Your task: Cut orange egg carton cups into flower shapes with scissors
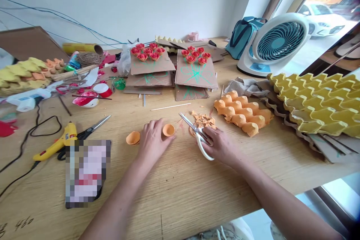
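Note:
My left hand (153, 135) is closed round a small orange egg-carton cup (168, 130), its open side facing up, low over the table. Left of that hand sit more cut orange cups (133, 138), one inside another. In my right hand (221, 144) is a pair of white-handled scissors (203, 145), blades pointing away and to the left; how far the blades are spread is hard to tell. Orange carton scraps (204, 120) lie in a heap just beyond the scissors. An orange egg-carton piece (243, 111) rests bumps up beyond my right hand.
Cardboard pieces with red paper flowers (148, 51) stand at the back. Yellow egg trays (320, 101) are stacked at right, near a white fan (277, 45). On the left lie a yellow glue gun (60, 140), black scissors (92, 129), and a paint bowl (86, 99). A thin stick (170, 107) lies ahead.

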`<action>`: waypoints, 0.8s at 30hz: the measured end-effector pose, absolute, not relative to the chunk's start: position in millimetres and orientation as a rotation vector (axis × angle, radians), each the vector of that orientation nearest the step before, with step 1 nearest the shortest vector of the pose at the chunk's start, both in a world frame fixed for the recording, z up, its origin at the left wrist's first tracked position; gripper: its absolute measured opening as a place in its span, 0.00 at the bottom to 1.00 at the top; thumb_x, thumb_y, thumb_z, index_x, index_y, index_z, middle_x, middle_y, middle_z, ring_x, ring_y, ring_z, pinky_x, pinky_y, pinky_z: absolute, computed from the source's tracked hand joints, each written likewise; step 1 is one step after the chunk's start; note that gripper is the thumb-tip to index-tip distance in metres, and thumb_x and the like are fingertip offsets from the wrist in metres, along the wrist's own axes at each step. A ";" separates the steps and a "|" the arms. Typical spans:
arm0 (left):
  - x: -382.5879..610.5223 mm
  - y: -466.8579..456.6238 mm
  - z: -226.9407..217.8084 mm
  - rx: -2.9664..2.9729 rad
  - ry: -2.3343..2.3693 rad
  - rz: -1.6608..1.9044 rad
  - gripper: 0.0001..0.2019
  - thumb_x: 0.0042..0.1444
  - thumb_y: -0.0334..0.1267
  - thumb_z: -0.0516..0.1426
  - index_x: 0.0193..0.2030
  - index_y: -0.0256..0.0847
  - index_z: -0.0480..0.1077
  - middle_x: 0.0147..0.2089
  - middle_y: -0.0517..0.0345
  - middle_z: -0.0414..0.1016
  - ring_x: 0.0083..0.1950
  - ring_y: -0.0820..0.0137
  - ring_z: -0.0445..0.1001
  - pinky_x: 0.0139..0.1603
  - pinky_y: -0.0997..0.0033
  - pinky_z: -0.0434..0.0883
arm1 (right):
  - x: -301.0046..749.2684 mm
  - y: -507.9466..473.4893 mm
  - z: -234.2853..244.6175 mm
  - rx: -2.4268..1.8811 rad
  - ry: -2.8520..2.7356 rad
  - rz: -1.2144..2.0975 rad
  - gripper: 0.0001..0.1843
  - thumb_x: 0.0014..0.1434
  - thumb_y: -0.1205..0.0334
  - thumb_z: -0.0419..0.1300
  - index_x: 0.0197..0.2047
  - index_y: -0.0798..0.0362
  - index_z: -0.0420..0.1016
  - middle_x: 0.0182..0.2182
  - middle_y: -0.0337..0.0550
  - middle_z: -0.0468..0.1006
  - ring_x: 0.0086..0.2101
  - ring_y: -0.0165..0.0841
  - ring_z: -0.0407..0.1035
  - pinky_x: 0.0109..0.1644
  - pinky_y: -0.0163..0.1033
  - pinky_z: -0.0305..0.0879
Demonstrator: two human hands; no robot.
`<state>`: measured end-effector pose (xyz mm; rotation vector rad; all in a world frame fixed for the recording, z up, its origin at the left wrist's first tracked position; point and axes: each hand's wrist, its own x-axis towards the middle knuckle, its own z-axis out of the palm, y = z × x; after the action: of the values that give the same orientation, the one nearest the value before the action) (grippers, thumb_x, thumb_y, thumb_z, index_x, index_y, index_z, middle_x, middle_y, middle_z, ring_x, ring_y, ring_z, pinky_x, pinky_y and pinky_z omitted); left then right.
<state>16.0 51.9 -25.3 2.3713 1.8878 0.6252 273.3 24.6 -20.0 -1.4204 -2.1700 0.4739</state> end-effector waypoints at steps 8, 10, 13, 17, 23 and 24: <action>-16.2 31.9 -16.9 2.373 1.813 0.901 0.22 0.60 0.42 0.60 0.60 0.45 0.66 0.55 0.48 0.72 0.58 0.54 0.70 0.60 0.52 0.67 | 269.0 21.9 -14.3 -1.366 -2.142 0.583 0.11 0.63 0.59 0.55 0.30 0.49 0.56 0.25 0.36 0.66 0.26 0.30 0.58 0.32 0.35 0.52; -12.0 32.8 -18.3 2.383 1.782 0.890 0.23 0.60 0.42 0.60 0.61 0.45 0.65 0.56 0.48 0.72 0.58 0.54 0.69 0.61 0.52 0.66 | 267.8 22.1 -15.2 -1.362 -2.132 0.590 0.12 0.63 0.58 0.55 0.31 0.50 0.57 0.24 0.35 0.65 0.25 0.29 0.57 0.32 0.35 0.51; -0.2 36.1 -19.6 2.407 1.718 0.823 0.24 0.60 0.41 0.61 0.61 0.44 0.64 0.57 0.48 0.72 0.59 0.54 0.69 0.60 0.52 0.66 | 267.2 22.9 -17.5 -1.356 -2.116 0.594 0.12 0.64 0.57 0.54 0.31 0.50 0.58 0.24 0.35 0.65 0.25 0.29 0.56 0.32 0.35 0.51; 14.3 40.7 -21.6 2.424 1.673 0.779 0.23 0.58 0.39 0.63 0.59 0.43 0.66 0.56 0.47 0.71 0.57 0.54 0.69 0.58 0.53 0.67 | 268.1 23.7 -19.3 -1.367 -2.110 0.605 0.12 0.64 0.57 0.54 0.31 0.50 0.58 0.24 0.35 0.63 0.26 0.30 0.56 0.32 0.35 0.51; 20.5 46.8 -31.2 2.477 1.672 0.770 0.04 0.61 0.34 0.58 0.41 0.44 0.72 0.45 0.51 0.75 0.46 0.57 0.69 0.49 0.57 0.67 | 269.4 24.1 -20.8 -1.336 -2.108 0.603 0.11 0.65 0.58 0.54 0.31 0.50 0.59 0.24 0.34 0.63 0.26 0.29 0.55 0.32 0.35 0.51; 20.0 47.5 -32.1 2.459 1.642 0.796 0.03 0.61 0.33 0.56 0.39 0.43 0.72 0.44 0.52 0.75 0.45 0.58 0.69 0.48 0.58 0.66 | 269.4 24.2 -20.9 -1.332 -2.107 0.602 0.12 0.65 0.58 0.54 0.31 0.50 0.59 0.24 0.34 0.62 0.26 0.29 0.55 0.32 0.35 0.51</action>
<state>20.0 47.5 -32.1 2.4590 1.6419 0.7962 269.4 24.2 -20.9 -1.3323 -2.1069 0.6017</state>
